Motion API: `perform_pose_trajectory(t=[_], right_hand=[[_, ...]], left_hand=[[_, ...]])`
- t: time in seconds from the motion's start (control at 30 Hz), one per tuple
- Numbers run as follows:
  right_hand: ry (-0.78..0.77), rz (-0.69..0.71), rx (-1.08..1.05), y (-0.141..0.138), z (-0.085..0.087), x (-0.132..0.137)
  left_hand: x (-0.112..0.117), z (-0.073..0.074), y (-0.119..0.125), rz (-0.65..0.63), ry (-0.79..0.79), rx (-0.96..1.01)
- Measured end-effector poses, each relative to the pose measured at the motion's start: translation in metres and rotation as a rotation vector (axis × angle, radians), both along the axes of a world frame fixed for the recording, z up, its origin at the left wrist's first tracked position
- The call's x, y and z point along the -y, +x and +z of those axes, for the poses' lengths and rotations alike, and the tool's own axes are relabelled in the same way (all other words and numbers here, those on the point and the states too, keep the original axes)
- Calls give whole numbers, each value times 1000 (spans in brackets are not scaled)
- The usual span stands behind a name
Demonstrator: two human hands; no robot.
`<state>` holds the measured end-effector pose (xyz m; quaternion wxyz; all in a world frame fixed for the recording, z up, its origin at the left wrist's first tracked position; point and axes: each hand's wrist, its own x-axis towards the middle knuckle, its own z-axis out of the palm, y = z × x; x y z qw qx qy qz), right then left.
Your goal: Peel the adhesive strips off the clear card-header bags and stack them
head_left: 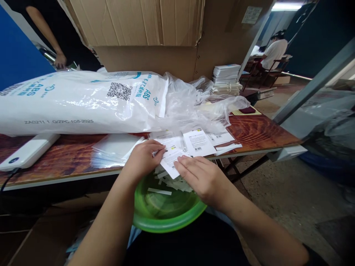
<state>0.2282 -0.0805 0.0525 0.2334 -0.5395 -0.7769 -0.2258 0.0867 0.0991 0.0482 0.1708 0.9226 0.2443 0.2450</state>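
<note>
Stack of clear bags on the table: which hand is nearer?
Left. The left hand is by the right edge of the clear bags; the right hand is farther right, across the white card.

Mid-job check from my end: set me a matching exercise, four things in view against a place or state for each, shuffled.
1. Green basin
2. Clear plastic stack
3. White sack
4. Right hand

A. Fingers on a printed card
B. Marked with a QR code
C. Pale strips inside
D. On the table, beside the left hand

Pairs: 1-C, 2-D, 3-B, 4-A
</note>
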Motion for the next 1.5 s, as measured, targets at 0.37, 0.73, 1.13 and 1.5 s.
perform_pose_trajectory(t=[0.37,0.73,1.13,1.5], right_hand=[[125,-61,173,-20,9,6],[-61,-189,-11,-14,4,-26],[-315,-255,-341,5,6,-78],[-350,-336,-232,46,7,-36]], left_hand=[[-3,15,-10,153,-388,-2],[12,28,3,-52,-309,-88],[5,10,7,-160,-104,-20],[-53,24,-52,469,87,-408]])
